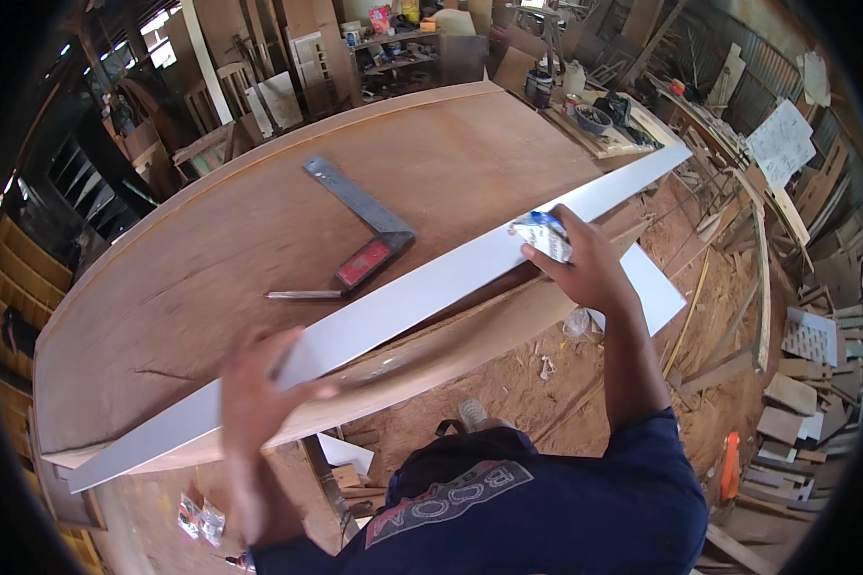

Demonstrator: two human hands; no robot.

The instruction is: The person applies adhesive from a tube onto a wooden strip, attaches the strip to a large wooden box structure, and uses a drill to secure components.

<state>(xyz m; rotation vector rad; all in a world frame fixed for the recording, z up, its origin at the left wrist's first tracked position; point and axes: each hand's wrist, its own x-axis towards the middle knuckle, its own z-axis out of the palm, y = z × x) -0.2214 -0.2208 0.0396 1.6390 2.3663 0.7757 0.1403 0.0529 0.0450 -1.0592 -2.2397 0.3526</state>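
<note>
A long, narrow white strip lies slantwise along the near edge of a wide brown wooden tabletop. My right hand is closed around a crumpled white and blue plastic packet, just over the strip. My left hand, blurred by motion, is over the strip's left part with thumb and fingers apart; I see nothing in it. Beyond the strip, a try square with a metal blade and a red-faced handle rests on the wood. A thin pencil lies beside its handle.
Tins and a bowl stand at the tabletop's far right corner. On the dirt floor are a white sheet, wood offcuts and small plastic packets. Shelves and leaning boards line the back.
</note>
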